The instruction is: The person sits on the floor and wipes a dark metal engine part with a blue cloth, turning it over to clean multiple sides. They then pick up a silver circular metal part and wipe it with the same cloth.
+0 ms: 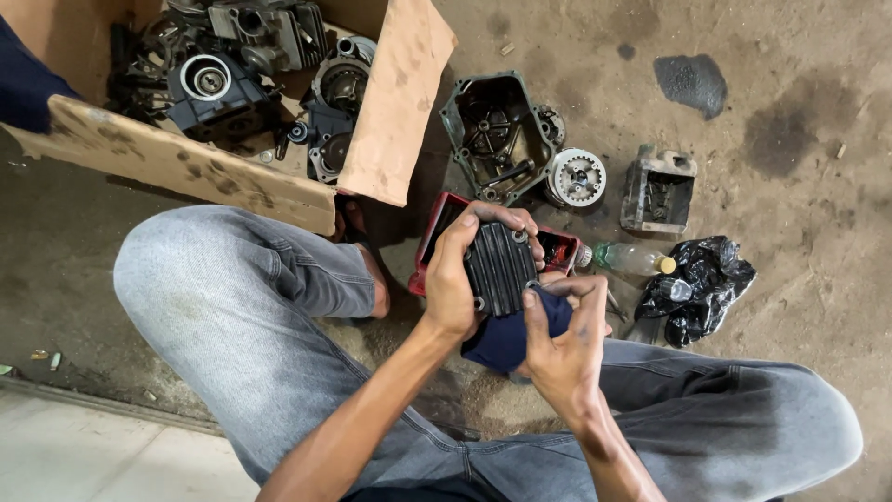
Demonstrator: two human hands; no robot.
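Note:
My left hand (pixel 452 279) grips a black finned engine cover (pixel 500 268) by its left side, fingers curled over its top edge. My right hand (pixel 562 346) holds a dark blue cloth (pixel 506 339) pressed against the cover's lower right corner. Both hands hover above my knees, over a red tray (pixel 433 240) that sits on the dirt floor behind the cover.
An open cardboard box (pixel 395 102) at upper left holds several greasy engine parts. On the floor lie a dark engine casing (pixel 492 135), a toothed clutch part (pixel 576 177), a grey metal block (pixel 658 191), a plastic bottle (pixel 632 258) and a black plastic bag (pixel 701 284).

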